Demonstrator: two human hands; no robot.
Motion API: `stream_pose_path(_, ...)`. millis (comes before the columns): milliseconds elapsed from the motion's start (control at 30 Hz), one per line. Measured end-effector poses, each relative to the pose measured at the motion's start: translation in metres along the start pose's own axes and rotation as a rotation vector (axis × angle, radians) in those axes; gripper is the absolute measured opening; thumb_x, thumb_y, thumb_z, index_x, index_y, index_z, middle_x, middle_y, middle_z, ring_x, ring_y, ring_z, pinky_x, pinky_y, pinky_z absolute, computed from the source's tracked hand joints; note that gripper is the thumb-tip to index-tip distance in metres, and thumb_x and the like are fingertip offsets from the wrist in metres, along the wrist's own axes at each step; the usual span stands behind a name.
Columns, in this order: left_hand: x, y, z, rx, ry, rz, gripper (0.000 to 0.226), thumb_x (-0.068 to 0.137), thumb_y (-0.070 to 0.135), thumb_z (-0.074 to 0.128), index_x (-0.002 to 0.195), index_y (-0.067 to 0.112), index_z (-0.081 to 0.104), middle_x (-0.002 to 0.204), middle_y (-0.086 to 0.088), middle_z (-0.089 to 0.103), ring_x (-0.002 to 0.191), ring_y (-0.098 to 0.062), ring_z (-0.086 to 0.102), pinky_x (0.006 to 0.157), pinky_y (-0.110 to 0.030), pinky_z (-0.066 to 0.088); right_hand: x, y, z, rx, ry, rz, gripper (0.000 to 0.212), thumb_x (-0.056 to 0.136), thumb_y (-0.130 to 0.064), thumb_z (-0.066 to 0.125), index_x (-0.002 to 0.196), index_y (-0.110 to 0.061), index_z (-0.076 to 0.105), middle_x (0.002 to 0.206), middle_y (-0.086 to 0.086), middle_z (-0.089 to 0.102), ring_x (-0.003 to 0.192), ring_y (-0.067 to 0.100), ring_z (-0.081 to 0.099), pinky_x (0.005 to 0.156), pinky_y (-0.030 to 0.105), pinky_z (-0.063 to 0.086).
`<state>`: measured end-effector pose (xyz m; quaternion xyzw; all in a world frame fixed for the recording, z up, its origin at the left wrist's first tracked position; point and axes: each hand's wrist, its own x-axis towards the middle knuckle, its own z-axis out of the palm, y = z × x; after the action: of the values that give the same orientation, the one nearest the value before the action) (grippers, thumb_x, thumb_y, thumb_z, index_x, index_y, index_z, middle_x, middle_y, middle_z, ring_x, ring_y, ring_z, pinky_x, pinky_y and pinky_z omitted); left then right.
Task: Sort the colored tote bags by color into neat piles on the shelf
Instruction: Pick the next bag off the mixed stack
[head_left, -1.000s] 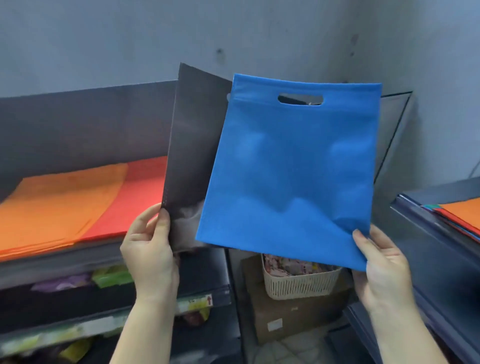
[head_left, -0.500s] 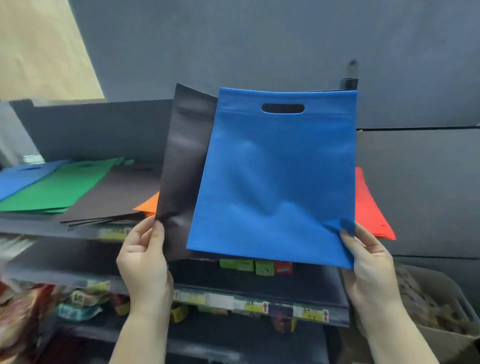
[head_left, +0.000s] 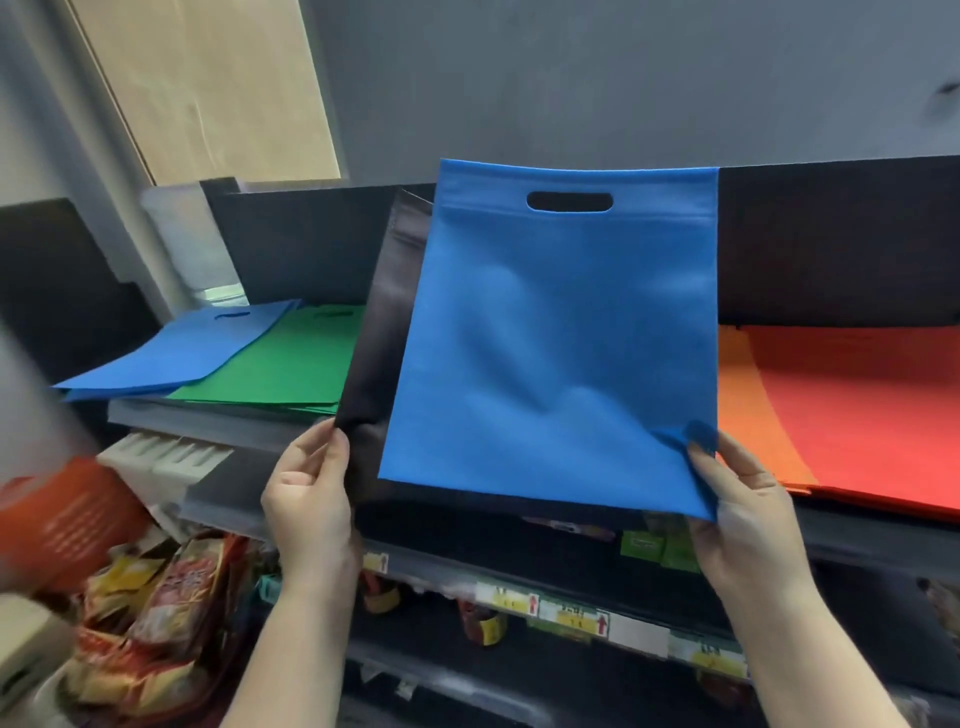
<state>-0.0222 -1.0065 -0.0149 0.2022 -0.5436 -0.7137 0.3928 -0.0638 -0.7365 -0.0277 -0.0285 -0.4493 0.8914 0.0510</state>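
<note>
A small shop or its stockroom, dark metal retail shelving (head_left: 857, 530) against a grey wall, shelf edges that carried yellow price labels (head_left: 571, 616) with red arrows, packaged snacks (head_left: 171, 597) crowded on lower tiers, coloured tote bags (head_left: 270, 358) lay stacked flat above.

The upright blue non-woven cloth tote bag (head_left: 550, 358) looks matt and softly dimpled; the black bag (head_left: 376, 364) behind seems slightly sheeny.
</note>
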Motion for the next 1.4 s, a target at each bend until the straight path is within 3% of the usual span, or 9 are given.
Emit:
stream_pose_path(167, 0.051, -0.011, -0.001, 0.055, 0.004, 0.013, 0.012, 0.093, 0.012, 0.06, 0.089, 0.023, 0.066, 0.094, -0.002, 0.069, 0.101, -0.023, 0.065, 0.094, -0.038, 0.05, 0.029, 0.008, 0.035, 0.041, 0.008, -0.012, 0.027, 0.092, -0.004, 0.052, 0.086, -0.019, 0.073, 0.084, -0.003, 0.075, 0.076, 0.009, 0.071, 0.063, 0.019, 0.056)
stream_pose_path(367, 0.095, -0.024, 0.012, 0.144, 0.025, 0.058, 0.009, 0.092, 0.01, 0.059, 0.098, 0.014, 0.065, 0.085, 0.003, 0.065, 0.078, -0.004, 0.06, 0.072, -0.017, 0.046, 0.067, 0.016, 0.062, 0.056, -0.035, -0.025, 0.024, 0.094, -0.003, 0.051, 0.102, -0.018, 0.067, 0.09, -0.005, 0.075, 0.081, 0.008, 0.07, 0.064, 0.016, 0.054)
stream_pose_path(567, 0.123, -0.039, 0.016, 0.291, -0.056, -0.047, 0.008, 0.095, 0.013, 0.057, 0.098, 0.015, 0.063, 0.083, -0.001, 0.066, 0.077, -0.013, 0.059, 0.071, -0.025, 0.047, 0.094, 0.033, 0.092, 0.035, -0.089, 0.008, 0.024, 0.094, -0.001, 0.051, 0.101, -0.017, 0.067, 0.088, -0.005, 0.075, 0.08, 0.008, 0.07, 0.063, 0.016, 0.054)
stream_pose_path(767, 0.147, -0.021, -0.013, 0.521, -0.092, 0.111, 0.024, 0.092, 0.034, 0.057, 0.105, 0.015, 0.064, 0.097, 0.003, 0.067, 0.092, -0.02, 0.065, 0.075, -0.034, 0.05, 0.1, 0.064, 0.133, -0.014, -0.146, 0.033, 0.024, 0.094, -0.003, 0.052, 0.107, -0.015, 0.067, 0.092, -0.004, 0.075, 0.085, 0.012, 0.071, 0.069, 0.022, 0.058)
stream_pose_path(867, 0.159, 0.009, -0.025, 0.28, -0.091, 0.081, 0.028, 0.093, 0.046, 0.05, 0.101, 0.023, 0.064, 0.102, 0.001, 0.07, 0.087, -0.022, 0.069, 0.08, -0.037, 0.054, 0.098, 0.081, 0.161, -0.016, -0.18, 0.032, 0.024, 0.094, -0.003, 0.052, 0.109, -0.015, 0.067, 0.092, -0.004, 0.075, 0.084, 0.012, 0.071, 0.065, 0.02, 0.056)
stream_pose_path(1000, 0.191, 0.038, -0.04, 0.044, -0.2, 0.037, 0.044, 0.085, 0.054, 0.043, 0.1, 0.018, 0.064, 0.09, -0.002, 0.074, 0.076, -0.017, 0.071, 0.068, -0.033, 0.058, 0.097, 0.113, 0.202, -0.044, -0.195, -0.013, 0.026, 0.094, -0.003, 0.052, 0.113, -0.012, 0.066, 0.1, -0.001, 0.074, 0.093, 0.014, 0.07, 0.073, 0.021, 0.056)
stream_pose_path(1133, 0.248, 0.036, -0.07, 0.137, -0.219, 0.12, 0.006, 0.088, 0.017, 0.062, 0.09, 0.021, 0.067, 0.085, 0.007, 0.074, 0.084, -0.015, 0.07, 0.066, -0.027, 0.056, 0.093, 0.155, 0.251, -0.053, -0.191, -0.055, 0.025, 0.094, -0.001, 0.052, 0.112, -0.011, 0.066, 0.094, -0.003, 0.075, 0.088, 0.01, 0.07, 0.072, 0.018, 0.054)
stream_pose_path(1333, 0.354, 0.032, -0.139, 0.293, -0.28, 0.173, 0.02, 0.087, 0.004, 0.063, 0.089, 0.023, 0.063, 0.078, 0.02, 0.072, 0.08, -0.001, 0.069, 0.071, -0.019, 0.055, 0.078, 0.216, 0.346, -0.065, -0.166, -0.095, 0.024, 0.092, 0.0, 0.053, 0.102, -0.015, 0.068, 0.086, -0.005, 0.075, 0.078, 0.007, 0.07, 0.068, 0.018, 0.055)
stream_pose_path(1400, 0.387, 0.036, -0.162, 0.331, -0.276, 0.163, 0.014, 0.087, 0.006, 0.064, 0.095, 0.019, 0.064, 0.083, 0.013, 0.073, 0.082, -0.007, 0.07, 0.069, -0.026, 0.057, 0.077, 0.235, 0.378, -0.11, -0.157, -0.109, 0.024, 0.091, 0.001, 0.054, 0.098, -0.017, 0.069, 0.08, -0.006, 0.075, 0.073, 0.006, 0.069, 0.064, 0.016, 0.053)
